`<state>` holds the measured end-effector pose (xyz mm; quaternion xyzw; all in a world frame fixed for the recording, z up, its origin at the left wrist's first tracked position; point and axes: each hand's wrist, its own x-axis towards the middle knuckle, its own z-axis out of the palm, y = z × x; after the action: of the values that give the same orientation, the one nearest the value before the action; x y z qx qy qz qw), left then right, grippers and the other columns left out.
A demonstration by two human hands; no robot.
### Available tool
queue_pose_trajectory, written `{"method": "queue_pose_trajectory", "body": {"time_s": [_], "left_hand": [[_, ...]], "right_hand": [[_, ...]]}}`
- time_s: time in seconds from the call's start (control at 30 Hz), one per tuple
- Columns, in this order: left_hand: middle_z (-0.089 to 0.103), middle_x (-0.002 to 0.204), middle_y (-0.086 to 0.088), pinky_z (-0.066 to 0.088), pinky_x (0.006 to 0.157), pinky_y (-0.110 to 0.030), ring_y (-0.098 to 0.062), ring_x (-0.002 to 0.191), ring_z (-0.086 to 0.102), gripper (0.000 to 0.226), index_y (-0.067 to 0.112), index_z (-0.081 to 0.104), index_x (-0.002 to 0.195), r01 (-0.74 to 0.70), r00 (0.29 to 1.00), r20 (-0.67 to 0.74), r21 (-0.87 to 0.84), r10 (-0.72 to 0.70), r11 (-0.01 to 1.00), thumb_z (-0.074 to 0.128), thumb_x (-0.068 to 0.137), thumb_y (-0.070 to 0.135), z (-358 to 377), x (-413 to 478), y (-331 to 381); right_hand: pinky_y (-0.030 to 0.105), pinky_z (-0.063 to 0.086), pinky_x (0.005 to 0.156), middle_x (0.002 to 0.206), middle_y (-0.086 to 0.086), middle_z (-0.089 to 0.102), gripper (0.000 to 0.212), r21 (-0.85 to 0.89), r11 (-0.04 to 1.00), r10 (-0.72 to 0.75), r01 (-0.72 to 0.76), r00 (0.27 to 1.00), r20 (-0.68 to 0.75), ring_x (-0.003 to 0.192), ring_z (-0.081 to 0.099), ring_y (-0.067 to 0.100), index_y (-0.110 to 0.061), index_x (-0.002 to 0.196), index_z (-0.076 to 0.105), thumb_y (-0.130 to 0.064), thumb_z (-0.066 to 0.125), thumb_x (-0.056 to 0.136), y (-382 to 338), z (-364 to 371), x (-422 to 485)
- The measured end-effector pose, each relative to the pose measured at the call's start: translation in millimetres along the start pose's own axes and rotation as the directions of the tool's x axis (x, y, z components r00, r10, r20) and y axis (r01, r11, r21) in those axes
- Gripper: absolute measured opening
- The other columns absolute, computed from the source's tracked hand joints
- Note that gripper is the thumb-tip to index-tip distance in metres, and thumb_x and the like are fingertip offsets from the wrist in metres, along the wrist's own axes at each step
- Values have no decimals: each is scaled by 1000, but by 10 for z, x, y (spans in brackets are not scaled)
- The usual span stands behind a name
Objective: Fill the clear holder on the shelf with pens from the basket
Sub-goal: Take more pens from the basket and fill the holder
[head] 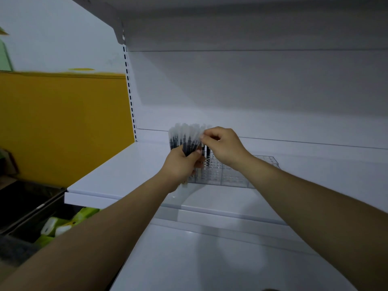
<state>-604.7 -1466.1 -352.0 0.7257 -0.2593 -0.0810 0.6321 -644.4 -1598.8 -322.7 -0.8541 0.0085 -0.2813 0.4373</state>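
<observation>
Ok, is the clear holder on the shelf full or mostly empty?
Mostly empty. The clear holder has only a few pens standing at its left end; the rows of holes to the right are bare.

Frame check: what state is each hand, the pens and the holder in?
Left hand: grips a bundle of pens.
Bundle of pens: upright, caps up, over the holder's left end.
Right hand: pinches the top of one pen at the bundle's right edge.
Clear holder: on the shelf, a few pens standing at its left end, most holes empty.
</observation>
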Motion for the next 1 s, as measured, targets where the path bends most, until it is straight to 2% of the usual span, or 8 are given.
{"method": "queue_pose_trajectory", "body": {"time_s": [0.07, 0.2, 0.27, 0.33, 0.4, 0.63, 0.87, 1.0], "left_hand": [[71, 93, -10, 52, 74, -37, -19, 81, 67, 16, 15, 64, 96, -6, 1000, 1, 7, 6, 1000, 50, 99, 22, 17, -4, 18], [70, 93, -11, 53, 80, -42, -24, 82, 65, 12, 22, 65, 93, 11, 999, -46, 37, -9, 999, 54, 97, 25, -14, 0, -15], [71, 97, -7, 53, 85, -45, -25, 92, 67, 9, 26, 63, 94, 43, 998, -56, 25, -42, 999, 54, 97, 25, -58, 0, -52], [70, 98, -1, 53, 85, -42, -18, 92, 67, 9, 28, 60, 94, 60, 997, -51, 7, -60, 998, 53, 98, 23, -103, -3, -88], [68, 97, 3, 53, 83, -38, -11, 89, 66, 11, 29, 59, 94, 58, 997, -42, -3, -58, 998, 52, 98, 22, -127, -4, -107], [68, 98, 4, 49, 89, -33, -17, 98, 65, 21, 35, 60, 87, -5, 1000, -5, 57, 5, 998, 51, 98, 21, -110, -33, -92], [70, 106, -7, 51, 93, -42, -26, 101, 64, 22, 37, 58, 81, -44, 999, 4, 168, 44, 985, 52, 98, 23, -122, -26, -97], [69, 102, -3, 51, 89, -35, -21, 98, 64, 12, 29, 62, 93, -41, 999, 12, 172, 40, 984, 53, 97, 22, -151, -13, -132]], "right_hand": [[24, 43, 71, 82, -7, 61, 13, 37, 999, 24, -24, 1000, 0, 74, 55, 8, -17, 83, 63, -22, 57, 94, -3, -12, 1], [43, 54, 73, 92, 15, 65, 16, 171, 984, 79, -52, 985, -156, 84, 64, 31, -20, 81, 52, -25, 54, 96, -14, -30, 64], [36, 56, 63, 94, 17, 67, 15, 263, 964, 98, -32, 965, -243, 83, 67, 32, -20, 83, 48, -24, 52, 97, -56, -90, 114], [31, 57, 62, 95, 16, 67, 15, 259, 966, 93, -9, 945, -315, 82, 68, 29, -23, 83, 47, -24, 51, 98, -72, -162, 158], [42, 59, 71, 91, 10, 66, 13, 181, 984, 66, -1, 934, -351, 83, 67, 28, -24, 86, 47, -27, 51, 98, -31, -195, 199], [47, 56, 79, 84, 0, 61, 8, 3, 999, 41, -41, 961, -272, 81, 64, 24, -19, 103, 46, -25, 49, 99, 96, -53, 209], [40, 50, 68, 82, 5, 59, 17, -185, 982, -3, -32, 982, -186, 77, 60, 30, -11, 113, 47, -22, 47, 99, 162, 47, 250], [39, 50, 66, 80, 12, 62, 16, -221, 973, 23, -60, 986, -167, 72, 58, 29, -12, 112, 46, -22, 46, 100, 271, 128, 248]]}}
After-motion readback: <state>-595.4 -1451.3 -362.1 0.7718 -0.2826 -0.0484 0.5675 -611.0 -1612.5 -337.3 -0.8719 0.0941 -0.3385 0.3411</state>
